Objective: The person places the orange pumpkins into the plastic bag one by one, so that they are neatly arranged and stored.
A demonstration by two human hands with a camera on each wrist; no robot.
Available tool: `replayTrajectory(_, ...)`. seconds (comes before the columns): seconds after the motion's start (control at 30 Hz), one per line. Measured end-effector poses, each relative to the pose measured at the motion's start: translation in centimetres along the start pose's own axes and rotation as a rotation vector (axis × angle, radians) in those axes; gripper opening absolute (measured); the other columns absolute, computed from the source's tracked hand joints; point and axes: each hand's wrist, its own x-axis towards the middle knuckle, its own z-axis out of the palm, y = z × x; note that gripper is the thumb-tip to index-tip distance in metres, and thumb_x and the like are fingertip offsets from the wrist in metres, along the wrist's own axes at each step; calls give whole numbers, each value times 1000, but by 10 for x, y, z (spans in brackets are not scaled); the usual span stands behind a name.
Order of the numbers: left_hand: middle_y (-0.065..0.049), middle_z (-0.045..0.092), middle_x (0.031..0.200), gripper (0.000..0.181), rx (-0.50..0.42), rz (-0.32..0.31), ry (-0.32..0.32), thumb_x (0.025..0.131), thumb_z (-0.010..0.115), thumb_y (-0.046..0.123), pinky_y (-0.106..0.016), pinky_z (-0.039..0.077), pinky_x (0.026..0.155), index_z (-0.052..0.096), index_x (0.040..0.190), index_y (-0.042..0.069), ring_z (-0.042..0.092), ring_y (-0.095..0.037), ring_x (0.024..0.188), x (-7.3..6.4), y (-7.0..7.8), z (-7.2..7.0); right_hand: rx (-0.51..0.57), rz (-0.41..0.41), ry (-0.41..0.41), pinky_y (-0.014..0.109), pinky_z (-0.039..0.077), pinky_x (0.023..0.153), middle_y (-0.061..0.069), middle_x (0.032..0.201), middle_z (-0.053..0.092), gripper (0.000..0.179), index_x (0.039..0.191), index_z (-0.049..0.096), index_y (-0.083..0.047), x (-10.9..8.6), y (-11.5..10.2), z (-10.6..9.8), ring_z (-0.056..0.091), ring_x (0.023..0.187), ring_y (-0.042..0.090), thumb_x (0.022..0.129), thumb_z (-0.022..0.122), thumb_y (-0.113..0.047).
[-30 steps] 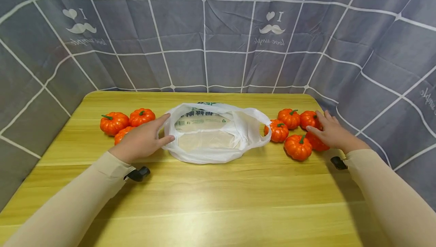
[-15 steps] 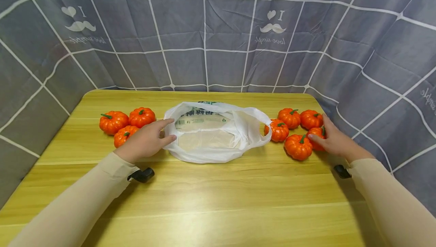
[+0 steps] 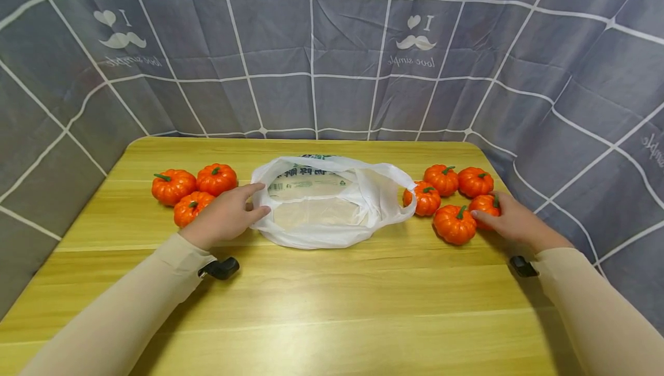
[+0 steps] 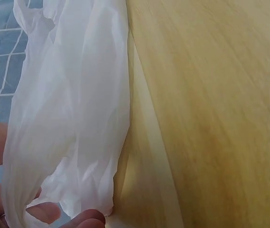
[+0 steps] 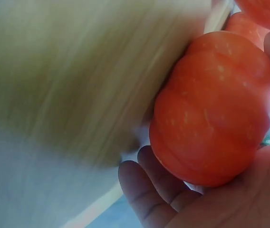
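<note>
A white plastic bag [image 3: 316, 236] lies in the middle of the wooden table with its mouth spread wide. My left hand [image 3: 224, 214] touches the bag's left edge, thumb and fingers apart; the left wrist view shows its fingertips [image 4: 90, 221] beside the thin plastic [image 4: 82, 95]. On the right, my right hand [image 3: 510, 221] holds an orange toy pumpkin [image 3: 483, 210] with a green stem, fingers behind it and thumb in front. Close up in the right wrist view, that pumpkin [image 5: 216, 109] sits between thumb and curled fingers, near the table surface.
Several other pumpkins stand close to the right hand, among them a front one [image 3: 454, 224] and one by the bag's handle [image 3: 425, 198]. Left of the bag are three more pumpkins [image 3: 173, 187], the nearest partly behind the left hand. A grey checked curtain [image 3: 342, 64] surrounds the table [image 3: 332, 307].
My right hand has come down and toward me from the far right pumpkin, and now grips the one in front of it. The left hand has shifted slightly along the bag's edge.
</note>
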Motion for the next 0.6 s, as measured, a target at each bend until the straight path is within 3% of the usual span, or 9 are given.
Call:
replayTrajectory(0.2, -24, 66, 139, 69, -21, -14, 8, 102, 68, 33, -52, 57, 98, 44, 159, 2, 69, -30, 107, 0, -1, 2, -53, 24, 27, 61, 49, 96, 38, 126, 62, 78, 141, 45, 12, -2, 2, -2, 62, 108, 51, 100, 65, -52)
replayTrajectory(0.4, -24, 64, 143, 66, -45, -32, 22, 102, 69, 28, -49, 59, 97, 45, 158, 3, 70, -34, 117, 2, -2, 4, -5, 9, 123, 49, 49, 87, 30, 117, 65, 71, 135, 50, 7, 0, 3, -5, 63, 100, 42, 98, 70, -50)
replayTrajectory(0.6, -25, 59, 148, 61, -85, -50, 56, 103, 68, 21, -36, 63, 84, 45, 157, 3, 71, -33, 115, 2, -2, 4, 74, -25, 234, 41, 46, 84, 31, 123, 62, 71, 142, 49, 8, 1, -15, -16, 60, 105, 44, 98, 72, -42)
